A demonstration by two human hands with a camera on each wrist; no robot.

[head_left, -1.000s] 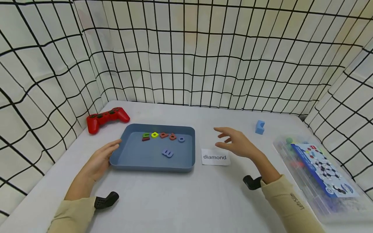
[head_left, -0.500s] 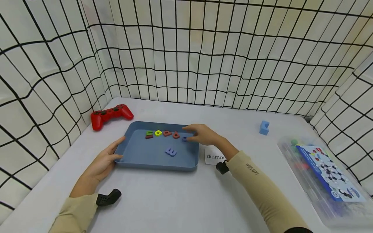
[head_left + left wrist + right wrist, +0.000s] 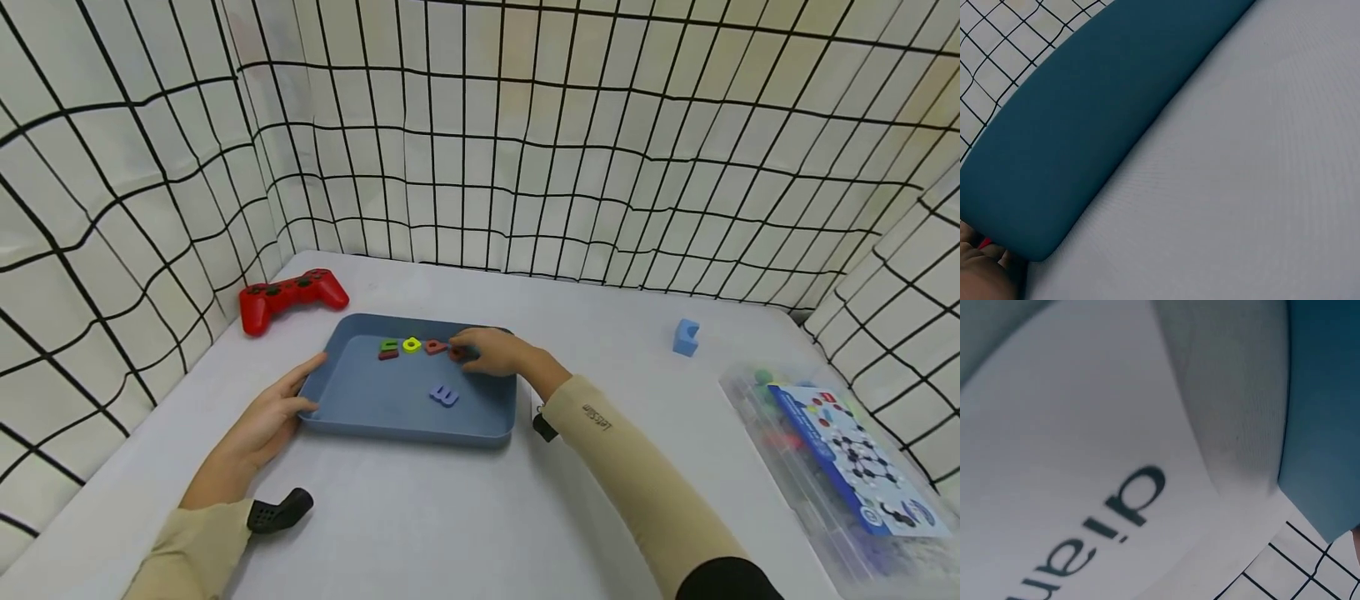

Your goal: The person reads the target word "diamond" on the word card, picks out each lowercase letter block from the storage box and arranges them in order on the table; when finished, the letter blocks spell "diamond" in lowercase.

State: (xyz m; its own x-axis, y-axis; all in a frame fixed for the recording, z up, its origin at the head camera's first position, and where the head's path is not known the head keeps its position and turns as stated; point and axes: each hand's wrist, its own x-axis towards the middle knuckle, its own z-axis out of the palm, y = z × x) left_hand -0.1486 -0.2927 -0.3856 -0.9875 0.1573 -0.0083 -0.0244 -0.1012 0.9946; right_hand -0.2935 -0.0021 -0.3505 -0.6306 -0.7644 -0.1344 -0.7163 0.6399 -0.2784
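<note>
In the head view, a blue-grey tray (image 3: 405, 429) holds several small letters: a green one (image 3: 388, 343), a dark red piece (image 3: 388, 355), a yellow one (image 3: 412, 344), a red one (image 3: 435, 347) and a lilac one (image 3: 444, 395). My left hand (image 3: 262, 417) rests at the tray's left side, fingers extended along the rim, thumb near the front corner. My right hand (image 3: 495, 352) reaches over the right side, thumb and forefinger about a second reddish letter (image 3: 455, 353); whether they pinch it is unclear. The small blue letter is hidden there. The sleeve mostly covers the word card (image 3: 1085, 425).
A red game controller (image 3: 292, 297) lies behind the tray at left. At right are a light blue block (image 3: 686, 337) and a clear plastic box (image 3: 810, 500) with a blue-and-white leaflet (image 3: 855, 454) on top. Black netting over white cloth surrounds the table's back and sides.
My right hand has moved left from above the card into the tray, to the reddish letter. My left thumb has come in to the tray's edge. The head view has shifted slightly.
</note>
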